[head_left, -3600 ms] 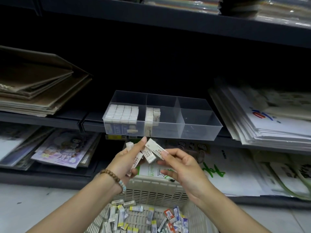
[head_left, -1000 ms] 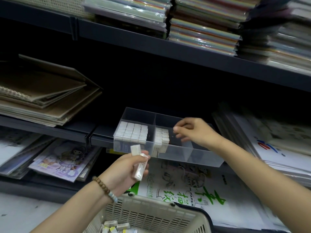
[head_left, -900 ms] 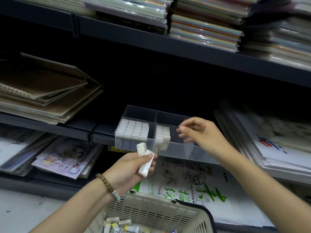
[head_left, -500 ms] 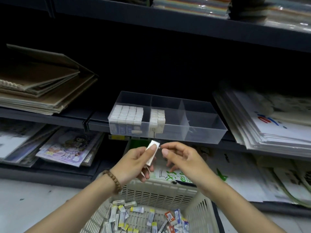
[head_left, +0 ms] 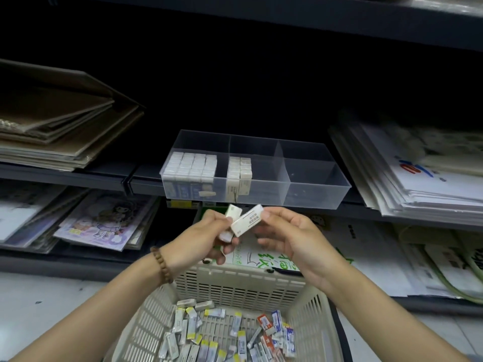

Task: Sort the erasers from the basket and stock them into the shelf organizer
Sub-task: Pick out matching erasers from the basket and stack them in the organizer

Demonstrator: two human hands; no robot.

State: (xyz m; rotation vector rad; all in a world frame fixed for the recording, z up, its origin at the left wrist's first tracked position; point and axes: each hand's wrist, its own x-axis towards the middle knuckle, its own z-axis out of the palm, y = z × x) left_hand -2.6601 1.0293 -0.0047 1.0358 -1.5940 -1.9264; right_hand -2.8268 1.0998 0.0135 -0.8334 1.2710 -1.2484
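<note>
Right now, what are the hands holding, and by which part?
The right hand pinches a white eraser by its upper end. The left hand grips a few more erasers around their middles, ends sticking out.

The print on the white eraser pinched between both hands is too small to read. A second eraser is half buried in the left hand, its lower end covered by the fingers. The basket runs off the bottom edge, so the heap of erasers inside is cut short and their labels blur together. In the shelf organizer, the clear front wall dims the lower rows. The back of the shelf is lost in darkness
</note>
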